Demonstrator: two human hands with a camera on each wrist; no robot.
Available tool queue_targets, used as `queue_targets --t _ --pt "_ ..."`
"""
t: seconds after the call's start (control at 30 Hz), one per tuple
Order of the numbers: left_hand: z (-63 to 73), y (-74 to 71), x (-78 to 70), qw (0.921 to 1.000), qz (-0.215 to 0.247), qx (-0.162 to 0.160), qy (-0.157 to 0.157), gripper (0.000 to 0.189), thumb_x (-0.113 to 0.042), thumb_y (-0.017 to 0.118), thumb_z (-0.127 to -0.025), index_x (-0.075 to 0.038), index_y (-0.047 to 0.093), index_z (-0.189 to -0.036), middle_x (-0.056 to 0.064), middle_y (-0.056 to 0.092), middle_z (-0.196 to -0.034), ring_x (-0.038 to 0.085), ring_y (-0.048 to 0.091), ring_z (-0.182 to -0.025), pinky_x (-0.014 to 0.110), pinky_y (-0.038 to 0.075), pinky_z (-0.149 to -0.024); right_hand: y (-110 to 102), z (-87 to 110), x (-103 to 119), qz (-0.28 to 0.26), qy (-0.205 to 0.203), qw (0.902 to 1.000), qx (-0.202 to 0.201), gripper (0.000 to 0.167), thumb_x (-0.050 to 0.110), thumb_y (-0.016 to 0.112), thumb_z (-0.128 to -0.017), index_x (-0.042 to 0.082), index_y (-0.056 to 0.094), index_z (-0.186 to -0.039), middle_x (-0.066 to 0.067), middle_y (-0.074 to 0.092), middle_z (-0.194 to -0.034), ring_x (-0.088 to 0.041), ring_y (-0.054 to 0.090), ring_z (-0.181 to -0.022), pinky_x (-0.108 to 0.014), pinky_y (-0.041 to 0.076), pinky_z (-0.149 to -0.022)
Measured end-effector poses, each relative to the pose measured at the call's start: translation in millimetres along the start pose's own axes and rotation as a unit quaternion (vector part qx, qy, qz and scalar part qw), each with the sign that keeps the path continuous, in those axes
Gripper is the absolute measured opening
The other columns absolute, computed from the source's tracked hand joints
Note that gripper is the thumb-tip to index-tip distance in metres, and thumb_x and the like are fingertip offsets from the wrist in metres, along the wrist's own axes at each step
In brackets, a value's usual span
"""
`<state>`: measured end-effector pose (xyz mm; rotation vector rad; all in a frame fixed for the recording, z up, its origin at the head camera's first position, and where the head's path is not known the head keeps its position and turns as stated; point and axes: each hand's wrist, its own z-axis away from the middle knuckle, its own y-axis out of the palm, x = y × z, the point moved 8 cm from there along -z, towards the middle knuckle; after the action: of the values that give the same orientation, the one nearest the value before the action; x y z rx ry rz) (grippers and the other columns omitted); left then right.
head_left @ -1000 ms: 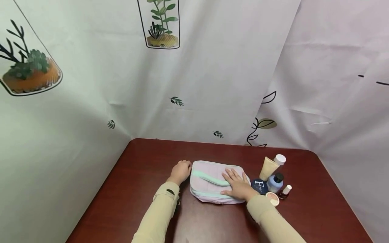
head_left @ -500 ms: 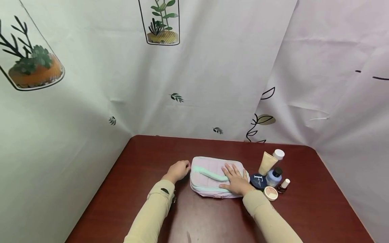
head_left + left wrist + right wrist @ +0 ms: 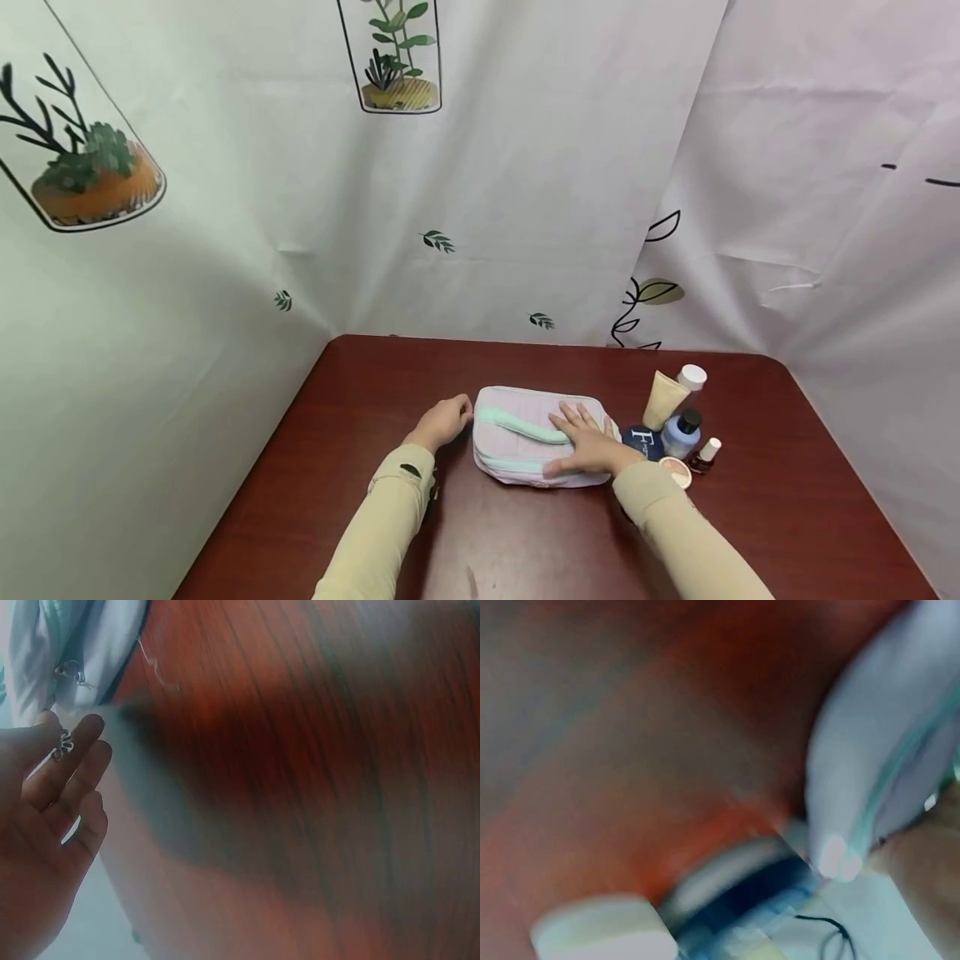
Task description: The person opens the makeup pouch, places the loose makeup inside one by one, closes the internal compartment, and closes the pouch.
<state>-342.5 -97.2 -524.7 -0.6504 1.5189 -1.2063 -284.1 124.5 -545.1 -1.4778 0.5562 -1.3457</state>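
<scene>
A pale pink zip pouch (image 3: 517, 403) with a mint-green carry handle (image 3: 525, 427) lies flat on the dark red wooden table (image 3: 540, 542). My right hand (image 3: 588, 446) rests on the right part of its top, fingers spread. Beside the pouch's left end is my left hand (image 3: 441, 421), thumb and index finger drawn together. In the left wrist view, a small silver zipper pull (image 3: 64, 744) shows between that thumb and index finger, with the pouch's metal slider (image 3: 70, 673) above. The right wrist view is blurred, showing the pouch's edge (image 3: 855, 750).
Cosmetics crowd the pouch's right end: a cream tube (image 3: 664, 400), a white-capped bottle (image 3: 692, 377), a blue bottle (image 3: 681, 437), a navy round compact (image 3: 642, 442), a small round pan (image 3: 677, 473) and a nail polish bottle (image 3: 705, 456). A printed curtain (image 3: 510, 208) hangs behind.
My left hand has slid slightly nearer to me along the pouch's left end. My right hand keeps its place on top, its fingers a little more arched. The head view has shifted slightly.
</scene>
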Motion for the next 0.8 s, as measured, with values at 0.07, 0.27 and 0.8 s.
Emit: queue_targets --t 0.07,0.27,0.8 --pt "1.1 1.0 3.5 0.9998 0.013 -0.004 -0.012 0.009 -0.017 0.059 -0.091 -0.012 0.055 -0.085 -0.001 0.053 -0.070 0.014 0.047 -0.061 0.032 0.040 -0.059 1 -0.2 1 -0.008 -0.014 0.9999 0.003 0.103 0.059 0.077 -0.059 0.012 0.038 -0.142 -0.012 0.020 -0.151 -0.039 0.006 -0.137 -0.071 0.001 -0.095" --pt "-0.6 -5.1 6.2 0.9994 -0.004 -0.035 -0.007 0.010 -0.020 0.061 -0.090 -0.014 0.057 -0.084 -0.002 0.054 -0.072 0.014 0.050 -0.066 0.033 0.043 -0.062 -7 -2.1 -2 0.013 -0.035 0.9949 -0.094 0.071 0.052 0.076 -0.062 0.010 0.058 -0.117 -0.010 0.043 -0.134 -0.034 0.031 -0.128 -0.071 0.016 -0.093" --pt "14.4 -10.4 13.8 0.9980 0.060 -0.010 0.017 0.010 -0.022 0.063 -0.088 -0.013 0.060 -0.084 -0.003 0.051 -0.073 0.013 0.047 -0.070 0.031 0.041 -0.065 -22 -10.9 -18 0.057 0.026 0.9818 -0.179 0.049 0.038 0.075 -0.065 0.007 0.059 -0.098 -0.012 0.047 -0.096 -0.032 0.044 -0.089 -0.052 0.038 -0.076"
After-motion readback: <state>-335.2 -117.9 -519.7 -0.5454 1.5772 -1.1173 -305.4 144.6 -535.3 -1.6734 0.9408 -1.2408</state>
